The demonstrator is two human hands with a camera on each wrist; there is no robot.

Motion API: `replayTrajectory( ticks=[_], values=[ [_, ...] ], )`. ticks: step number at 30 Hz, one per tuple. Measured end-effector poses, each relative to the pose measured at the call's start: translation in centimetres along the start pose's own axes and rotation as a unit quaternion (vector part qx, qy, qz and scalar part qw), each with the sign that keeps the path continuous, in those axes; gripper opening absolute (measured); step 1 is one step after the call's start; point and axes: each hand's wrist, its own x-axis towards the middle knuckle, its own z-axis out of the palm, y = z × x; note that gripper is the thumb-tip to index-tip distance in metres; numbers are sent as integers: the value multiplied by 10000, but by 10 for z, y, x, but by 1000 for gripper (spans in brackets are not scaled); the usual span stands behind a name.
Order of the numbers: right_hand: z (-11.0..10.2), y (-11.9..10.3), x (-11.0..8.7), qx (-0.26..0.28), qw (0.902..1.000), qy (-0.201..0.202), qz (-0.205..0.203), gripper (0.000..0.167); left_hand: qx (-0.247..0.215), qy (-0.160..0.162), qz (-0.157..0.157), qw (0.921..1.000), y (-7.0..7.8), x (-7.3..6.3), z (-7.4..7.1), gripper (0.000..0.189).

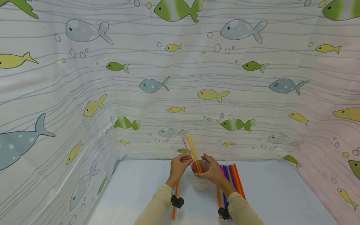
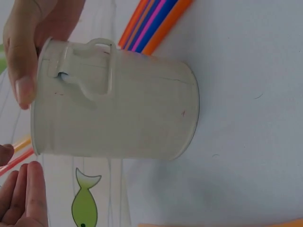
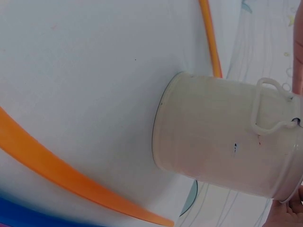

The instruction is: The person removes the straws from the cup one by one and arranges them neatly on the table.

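A white metal pot with small wire handles stands upright on the table. Two yellow straws and one red straw lean out of its mouth. My right hand grips the pot's rim, its thumb over the near side and fingers round the far side. In the left wrist view that thumb lies against the rim. My left hand is beside the rim on the left; its straight fingers and thumb lie loosely about the red straw, a gap showing between them.
On the right lies a row of orange, blue, pink and red straws, partly under my right forearm. Orange and red straws lie below my left wrist. A fish-print curtain encloses the white table at the back and sides.
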Motion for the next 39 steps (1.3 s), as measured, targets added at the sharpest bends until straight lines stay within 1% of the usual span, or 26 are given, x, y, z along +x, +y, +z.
replayTrajectory(
  ticks=[2,5,9,12,16,19,24,28,34,39],
  values=[
    [1,0,-1,8,10000,1,-35,107,-31,28,-32,10000,-1,0,2,23],
    [2,0,-1,23,9999,16,-104,106,-62,110,28,9999,-2,0,4,22],
    [3,2,0,47,9999,32,-159,107,45,213,80,9997,-3,1,6,21],
    [3,3,0,81,9998,20,-189,107,103,269,41,9996,-4,0,7,20],
    [2,2,-1,107,9998,-3,-188,110,-19,322,50,9995,-3,-1,8,19],
    [2,2,-2,84,9998,8,-188,113,-93,349,-42,9993,-3,-1,9,20],
    [2,2,-2,120,9997,-6,-227,110,-54,415,-201,9989,-4,-2,12,17],
    [2,2,-2,143,9996,3,-230,108,-48,485,-89,9988,-3,-2,12,15],
    [1,2,-1,84,9997,43,-235,107,10,568,194,9982,1,4,7,17],
    [0,2,-1,40,9998,-10,-186,106,19,693,321,9971,15,7,0,15]
  ],
)
